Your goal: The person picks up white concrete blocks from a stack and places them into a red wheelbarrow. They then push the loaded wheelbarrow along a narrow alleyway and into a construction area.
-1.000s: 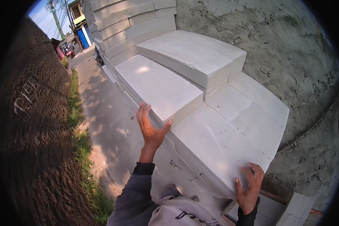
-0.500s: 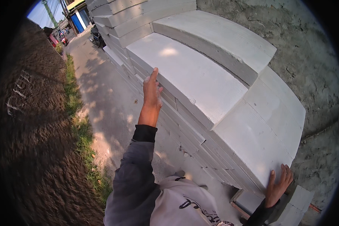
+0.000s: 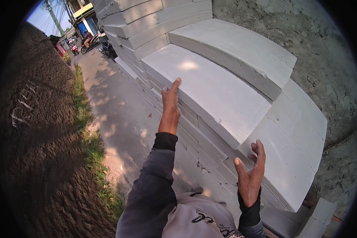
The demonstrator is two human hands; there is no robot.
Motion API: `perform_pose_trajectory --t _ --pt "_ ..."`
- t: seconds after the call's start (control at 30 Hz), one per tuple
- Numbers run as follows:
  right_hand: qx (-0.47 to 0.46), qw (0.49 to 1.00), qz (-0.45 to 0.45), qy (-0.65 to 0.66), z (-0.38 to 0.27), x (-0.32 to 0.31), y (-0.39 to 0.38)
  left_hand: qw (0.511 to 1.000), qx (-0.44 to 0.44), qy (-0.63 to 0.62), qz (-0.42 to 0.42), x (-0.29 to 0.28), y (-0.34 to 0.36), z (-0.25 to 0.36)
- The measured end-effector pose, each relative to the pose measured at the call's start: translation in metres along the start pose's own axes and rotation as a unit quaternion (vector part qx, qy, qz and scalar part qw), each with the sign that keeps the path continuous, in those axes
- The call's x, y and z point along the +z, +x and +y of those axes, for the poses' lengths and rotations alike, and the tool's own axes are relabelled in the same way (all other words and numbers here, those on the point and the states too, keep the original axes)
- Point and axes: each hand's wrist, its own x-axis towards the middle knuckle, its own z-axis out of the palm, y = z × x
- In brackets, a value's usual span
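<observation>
A long pale grey block (image 3: 210, 91) lies on top of a stack of similar blocks. At its street-side edge is my left hand (image 3: 171, 104), fingertips against the edge and fingers extended; part of the hand's inner side is hidden. My right hand (image 3: 251, 174) hovers just off the near end of that block, palm turned inward, thumb and fingers spread and curved around nothing. Beyond the long block, a second block (image 3: 238, 51) sits higher, toward the wall. Below the right hand's side, lower blocks (image 3: 293, 146) form a step.
A rough cement wall (image 3: 325, 59) rises on the right. More stacked blocks (image 3: 146, 23) stand higher at the far end. To the left run a paved lane (image 3: 119, 111), a grass strip (image 3: 83, 99) and a dark rough wall (image 3: 31, 139). A rider on a motorbike (image 3: 89, 41) is far down the lane.
My right hand has left the lower block's near corner and moved left and up toward the long block's end. My left hand stays at the edge. A motorbike rider has appeared down the lane.
</observation>
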Motion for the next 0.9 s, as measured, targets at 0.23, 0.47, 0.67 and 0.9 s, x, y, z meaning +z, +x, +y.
perform_pose_trajectory --t 0.23,0.47,0.67,0.9 --pt "-0.285 0.864 -0.038 -0.413 0.002 0.021 0.039 1.0 0.0 0.008 -0.024 -0.007 -0.011 0.004" --pt "-0.374 0.763 -0.067 -0.523 -0.007 0.017 0.054 0.998 -0.009 0.056 0.007 -0.013 0.008 -0.004" --pt "-0.438 0.727 -0.065 -0.525 0.001 0.006 0.063 0.999 -0.053 0.011 -0.005 -0.002 -0.001 0.012" --pt "-0.477 0.68 -0.055 -0.554 0.002 0.004 0.064 0.994 -0.112 -0.018 -0.001 -0.004 -0.005 0.028"
